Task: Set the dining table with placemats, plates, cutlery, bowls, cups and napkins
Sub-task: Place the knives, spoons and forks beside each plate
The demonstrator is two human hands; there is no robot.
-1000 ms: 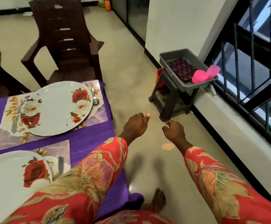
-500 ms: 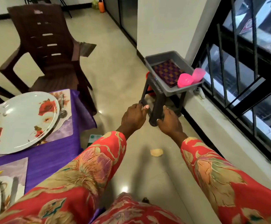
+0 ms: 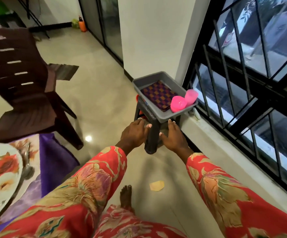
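Across pale floor tiles from left to right: floral plate already laid on the purple-clothed table, left hand and right hand outstretched, loose-fingered and empty, presumably reaching toward the grey tray stocking checked napkins and 2 pink cups.

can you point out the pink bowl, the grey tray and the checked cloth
pink bowl (image 3: 178, 104), head view, on its rounded outer side
grey tray (image 3: 171, 116), head view, on its near wall
checked cloth (image 3: 158, 95), head view, on the middle of its top
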